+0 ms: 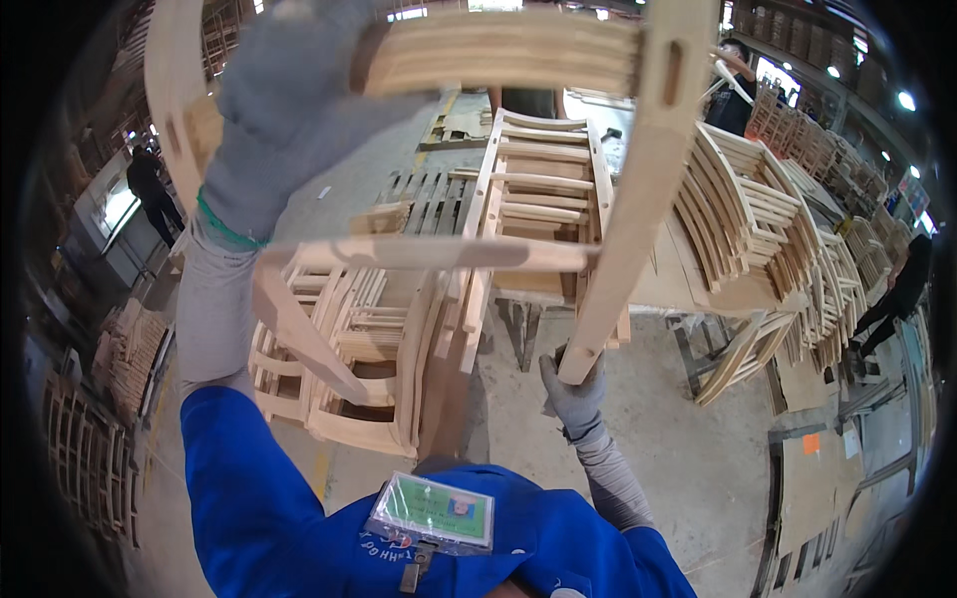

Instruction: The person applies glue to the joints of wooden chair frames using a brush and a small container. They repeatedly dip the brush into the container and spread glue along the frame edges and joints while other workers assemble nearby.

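Gripping wooden chair frame point(558, 254), gloved left hand point(289, 110) high, right hand point(575, 397) low

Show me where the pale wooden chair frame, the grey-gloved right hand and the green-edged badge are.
pale wooden chair frame point(638, 189), head view, on its right leg.
grey-gloved right hand point(576, 397), head view, on the glove's back.
green-edged badge point(434, 511), head view, on its clear face.

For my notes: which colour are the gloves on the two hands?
Grey, on left hand and right hand; head view.
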Motion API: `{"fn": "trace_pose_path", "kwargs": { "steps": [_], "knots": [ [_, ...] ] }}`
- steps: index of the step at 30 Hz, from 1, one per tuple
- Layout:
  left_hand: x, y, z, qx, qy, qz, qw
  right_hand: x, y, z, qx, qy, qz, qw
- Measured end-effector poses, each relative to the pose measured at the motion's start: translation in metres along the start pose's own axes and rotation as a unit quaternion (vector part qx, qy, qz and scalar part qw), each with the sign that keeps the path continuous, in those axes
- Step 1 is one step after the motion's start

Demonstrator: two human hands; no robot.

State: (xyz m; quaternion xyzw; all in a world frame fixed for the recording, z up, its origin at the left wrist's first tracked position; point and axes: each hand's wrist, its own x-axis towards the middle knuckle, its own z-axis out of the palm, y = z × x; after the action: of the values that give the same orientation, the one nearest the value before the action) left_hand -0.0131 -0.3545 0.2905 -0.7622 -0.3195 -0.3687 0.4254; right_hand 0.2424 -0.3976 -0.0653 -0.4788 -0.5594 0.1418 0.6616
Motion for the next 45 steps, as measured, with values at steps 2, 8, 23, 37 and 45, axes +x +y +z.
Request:
{"fn": "trace_pose_path", "kwargs": {
  "steps": [2, 8, 23, 37, 45],
  "knots": [
    [0.000, 0.001, 0.012, -0.046, 0.111, -0.031, 0.992, 0.008, -0.021, 0.003, 0.081, 0.040, 0.041, 0.995],
    [-0.130, -0.003, 0.040, -0.607, 0.101, -0.496, 0.613, 0.023, -0.037, -0.034, 0.162, 0.065, 0.172, 0.970],
    [-0.142, 0.055, 0.301, -0.622, -0.242, -0.549, 0.504, 0.095, 0.068, -0.069, -0.016, 0.026, 0.406, 0.913],
    [-0.178, 0.015, 0.530, -0.501, -0.311, -0.535, 0.605, 0.265, 0.166, -0.016, -0.055, -0.063, 0.451, 0.888],
    [-0.148, 0.042, 0.609, -0.141, -0.351, -0.346, 0.858, 0.325, 0.273, -0.033, -0.421, -0.113, 0.262, 0.861]
  ]
}}
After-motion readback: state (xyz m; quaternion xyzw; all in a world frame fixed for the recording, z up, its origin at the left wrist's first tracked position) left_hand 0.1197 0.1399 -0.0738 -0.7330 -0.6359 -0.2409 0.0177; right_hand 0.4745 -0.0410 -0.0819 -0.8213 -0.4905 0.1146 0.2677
